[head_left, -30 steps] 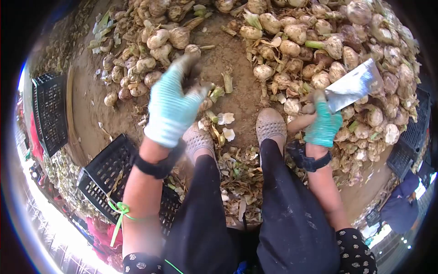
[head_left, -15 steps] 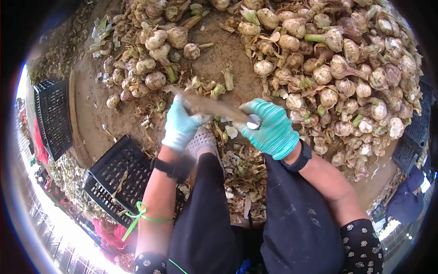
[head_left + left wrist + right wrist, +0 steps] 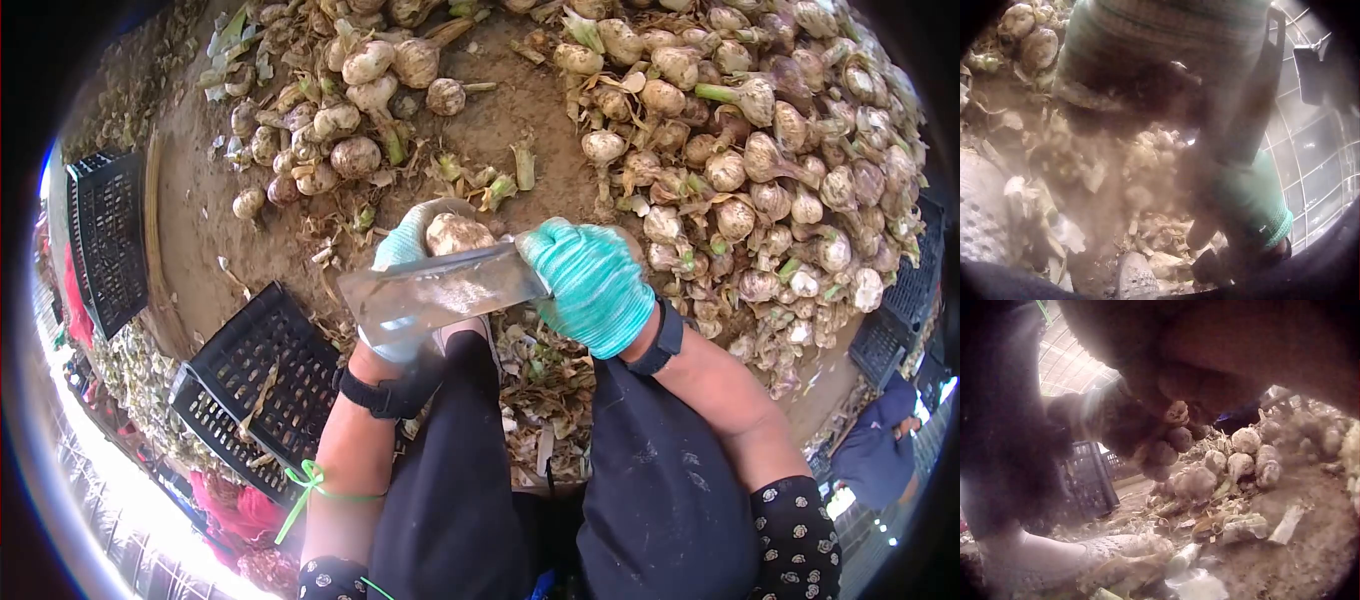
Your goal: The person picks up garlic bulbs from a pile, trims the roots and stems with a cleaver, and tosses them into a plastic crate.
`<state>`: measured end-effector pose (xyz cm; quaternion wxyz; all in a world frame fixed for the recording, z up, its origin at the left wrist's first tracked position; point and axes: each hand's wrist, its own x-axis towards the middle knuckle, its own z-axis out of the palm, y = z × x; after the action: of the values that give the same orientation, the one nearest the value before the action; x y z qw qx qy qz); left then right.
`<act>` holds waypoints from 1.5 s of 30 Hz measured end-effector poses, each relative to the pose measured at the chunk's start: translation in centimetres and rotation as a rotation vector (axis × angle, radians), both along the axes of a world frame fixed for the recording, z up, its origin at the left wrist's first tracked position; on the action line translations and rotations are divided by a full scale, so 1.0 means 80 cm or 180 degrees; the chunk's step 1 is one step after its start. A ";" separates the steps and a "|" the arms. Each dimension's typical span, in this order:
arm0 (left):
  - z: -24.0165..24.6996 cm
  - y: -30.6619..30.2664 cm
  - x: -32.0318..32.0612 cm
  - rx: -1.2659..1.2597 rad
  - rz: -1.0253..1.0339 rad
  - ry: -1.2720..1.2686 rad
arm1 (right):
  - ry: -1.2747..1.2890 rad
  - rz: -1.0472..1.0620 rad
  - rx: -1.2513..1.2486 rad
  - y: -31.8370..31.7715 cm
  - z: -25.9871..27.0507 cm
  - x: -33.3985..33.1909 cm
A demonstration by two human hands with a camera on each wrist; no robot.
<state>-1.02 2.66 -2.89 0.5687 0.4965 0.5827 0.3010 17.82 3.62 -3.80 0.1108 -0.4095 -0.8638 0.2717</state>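
In the head view my gloved left hand [image 3: 402, 245] holds a garlic bulb [image 3: 457, 233], its fingers curled round the far side. A cleaver [image 3: 440, 292] lies across in front of that bulb, its broad, soiled blade overlapping the left palm and wrist. My right hand [image 3: 587, 285], in a green glove, grips the cleaver at the handle end, just right of the bulb. The left wrist view has the left glove [image 3: 1160, 44] large at the top and the right glove [image 3: 1250, 194] lower right. Dark, blurred fingers fill much of the right wrist view.
A large garlic heap [image 3: 740, 170] lies at the right, a smaller pile [image 3: 345, 125] at the upper left. Black crates [image 3: 265, 375] stand at the left. Peelings and cut stems [image 3: 545, 400] litter the ground between the feet. Another person [image 3: 878, 445] is at the far right.
My right hand has brought the cleaver from the right heap to the middle, and its blade face has turned into view. The left hand has drawn in, with a garlic bulb now showing in it.
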 end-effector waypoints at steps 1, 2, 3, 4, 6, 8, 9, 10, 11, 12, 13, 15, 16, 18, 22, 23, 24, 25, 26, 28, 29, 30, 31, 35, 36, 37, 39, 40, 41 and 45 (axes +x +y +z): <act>-0.003 -0.001 -0.001 -0.0005 0.0009 0.0000 | 0.0027 0.0033 0.0134 0.000 0.000 -0.002; -0.008 -0.003 0.000 -0.0047 0.0124 -0.0026 | 0.0055 0.0062 0.0272 0.000 0.000 -0.003; -0.010 -0.003 0.001 -0.0089 0.0236 -0.0053 | 0.0055 0.0063 0.0271 0.000 -0.001 -0.003; -0.009 -0.003 0.003 -0.0091 0.0236 -0.0054 | 0.0131 0.0037 0.0293 -0.001 -0.004 -0.003; -0.003 -0.004 0.009 -0.0189 0.0331 -0.0563 | 0.0205 -0.0003 0.0307 -0.003 -0.004 -0.001; -0.001 -0.006 0.010 -0.0031 0.0141 -0.0112 | 0.0228 0.0002 0.0207 -0.004 0.000 0.002; 0.000 -0.007 0.011 0.0137 -0.0037 0.0341 | 0.0226 -0.0007 0.0205 -0.004 0.001 0.003; -0.008 -0.009 0.011 0.0132 -0.0050 0.0342 | 0.0275 0.0024 0.0128 -0.005 0.002 0.005; -0.022 -0.013 0.010 -0.0955 0.0803 -0.1712 | 0.0325 0.0051 0.0051 -0.005 0.002 0.006; -0.030 -0.016 0.011 -0.2045 0.1655 -0.3765 | 0.0327 0.0034 0.0048 -0.006 0.001 0.008; -0.023 -0.014 0.015 -0.2055 0.1642 -0.3759 | 0.0336 -0.0004 0.0064 -0.007 0.000 0.008; -0.001 -0.011 0.025 -0.0872 0.0901 -0.1251 | 0.0348 -0.0050 0.0085 -0.006 0.000 0.012; -0.002 -0.015 0.025 -0.0873 0.0892 -0.1244 | 0.0437 -0.0121 0.0021 -0.006 0.000 0.013; -0.008 -0.022 0.025 -0.0696 0.0865 -0.2119 | 0.0539 -0.0207 -0.0039 -0.006 -0.001 0.016; -0.008 -0.029 0.031 -0.0776 0.1022 -0.2195 | 0.0647 -0.0269 -0.0014 -0.007 -0.006 0.022; -0.008 -0.028 0.033 -0.0793 0.1080 -0.2226 | 0.0691 -0.0272 -0.0054 -0.006 -0.008 0.023; -0.007 -0.028 0.035 -0.0816 0.1141 -0.2257 | 0.0695 -0.0283 -0.0049 -0.005 -0.011 0.024; -0.007 -0.026 0.037 -0.0817 0.1132 -0.2252 | 0.0862 -0.0300 -0.0046 -0.004 -0.016 0.025; -0.005 -0.022 0.040 -0.0804 0.1107 -0.1814 | 0.1029 -0.0316 -0.0041 -0.004 -0.019 0.025; 0.001 -0.017 0.046 -0.0761 0.1076 -0.1372 | 0.1025 -0.0326 0.0051 -0.001 -0.022 0.025; 0.007 -0.021 0.049 -0.0915 0.1091 -0.1640 | 0.1015 -0.0338 0.0127 0.000 -0.025 0.024; 0.015 -0.024 0.052 -0.1075 0.1105 -0.1909 | 0.1020 -0.0343 0.0135 0.006 -0.039 0.028; 0.022 -0.022 0.054 -0.1235 0.1104 -0.2178 | 0.0618 -0.1113 -0.0426 0.016 -0.061 0.034; 0.029 -0.001 0.054 -0.0563 0.0172 -0.1010 | 0.1890 -0.2920 -0.1945 0.015 -0.038 0.046; 0.030 0.003 0.054 -0.0697 0.0289 -0.1009 | 0.2200 -0.2977 -0.2269 0.018 -0.020 0.047; 0.029 0.005 0.058 -0.0759 0.0459 -0.1255 | 0.2193 -0.2966 -0.2242 0.022 -0.005 0.048; 0.019 0.007 0.063 -0.0474 0.0504 -0.1052 | 0.2416 -0.2512 -0.3543 0.028 0.013 0.044; 0.008 0.008 0.065 -0.0152 0.0347 -0.0628 | 0.2422 -0.2526 -0.3534 0.024 0.012 0.038; 0.002 0.014 0.057 0.0599 -0.0498 0.0662 | 0.2730 -0.2437 -0.3709 0.018 0.008 0.028; 0.007 -0.004 0.056 0.0203 0.0663 0.0412 | 0.2881 -0.2202 -0.3588 0.012 0.004 0.021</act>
<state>3.44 2.33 -2.34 0.4794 0.4695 0.6567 0.3442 19.51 4.62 -3.44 0.3049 -0.4986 -0.2918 0.7572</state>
